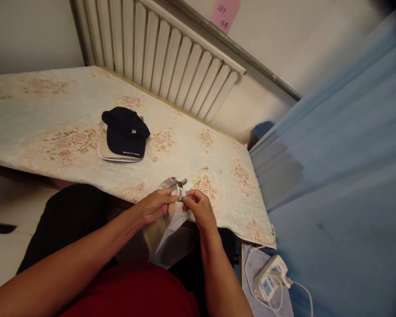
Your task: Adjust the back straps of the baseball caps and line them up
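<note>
Cloth [185, 156], floral, by radiator [163, 55] and curtain [343, 176] — strap [181, 193] in grip of left hand [156, 205], right hand [203, 211]

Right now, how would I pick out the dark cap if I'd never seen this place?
Start with the flowered cover beside the pale slatted panel. On it, beyond the left hand, the dark cap lies atop beige headwear. Its near-black colour and small white lettering set it apart from that headwear and the pale item held by the left hand and right hand.

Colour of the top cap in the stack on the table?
Dark navy, almost black, with white lettering: the top cap shows best in the head view.
</note>
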The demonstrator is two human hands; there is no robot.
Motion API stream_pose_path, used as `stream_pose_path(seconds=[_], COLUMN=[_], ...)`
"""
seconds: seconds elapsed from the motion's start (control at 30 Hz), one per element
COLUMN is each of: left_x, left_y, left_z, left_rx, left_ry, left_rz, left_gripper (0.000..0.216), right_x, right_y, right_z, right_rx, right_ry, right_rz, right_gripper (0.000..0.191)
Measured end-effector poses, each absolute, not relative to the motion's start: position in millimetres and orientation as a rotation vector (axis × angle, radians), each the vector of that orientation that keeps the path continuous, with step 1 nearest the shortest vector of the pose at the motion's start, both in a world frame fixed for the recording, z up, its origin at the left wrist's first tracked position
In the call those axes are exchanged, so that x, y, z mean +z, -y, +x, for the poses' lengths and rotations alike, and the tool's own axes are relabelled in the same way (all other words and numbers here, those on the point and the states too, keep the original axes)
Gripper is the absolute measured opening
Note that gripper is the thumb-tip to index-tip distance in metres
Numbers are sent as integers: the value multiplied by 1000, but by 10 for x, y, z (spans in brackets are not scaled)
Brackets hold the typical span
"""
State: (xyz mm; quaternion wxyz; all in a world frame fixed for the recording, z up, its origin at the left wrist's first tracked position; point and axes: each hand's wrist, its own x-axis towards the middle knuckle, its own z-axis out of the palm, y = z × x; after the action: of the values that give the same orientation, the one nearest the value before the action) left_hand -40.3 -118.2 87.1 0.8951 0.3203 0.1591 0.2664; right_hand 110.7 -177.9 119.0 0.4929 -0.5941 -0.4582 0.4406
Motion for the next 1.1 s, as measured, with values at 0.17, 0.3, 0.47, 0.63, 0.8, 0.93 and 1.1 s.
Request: stream_pose_path(seconds=[0.17, 0.3, 0.47, 0.63, 0.8, 0.93, 1.1], left_x=[900, 869, 830, 844, 836, 828, 815], left_y=[1195, 1203, 1206, 1203, 1201, 1199, 1196], left_z=[-399, -406, -399, -397, -402, -398, -383], left_rx=[546, 558, 571, 569, 573, 580, 576], left_ry=[-307, -320, -345, -356, -368, -369, -354], left_rz=[689, 664, 604, 577, 571, 562, 540], left_gripper=[17, 15, 13, 14, 14, 14, 16], right_x=[1180, 1159, 1148, 1110, 1096, 1102, 1070], right_y=[1746, 1740, 1749, 1750, 1752, 1753, 1755], right_z=[1078, 1052, 1047, 1064, 1073, 1064, 1057], right_rx=[1040, 1051, 1005, 997, 1026, 1006, 1004], right_ry=[1046, 1046, 1067, 1068, 1084, 1096, 1086], right_rz=[-1488, -1502, -1539, -1539, -1517, -1536, -1528], right_gripper=[11, 11, 12, 13, 12, 13, 12])
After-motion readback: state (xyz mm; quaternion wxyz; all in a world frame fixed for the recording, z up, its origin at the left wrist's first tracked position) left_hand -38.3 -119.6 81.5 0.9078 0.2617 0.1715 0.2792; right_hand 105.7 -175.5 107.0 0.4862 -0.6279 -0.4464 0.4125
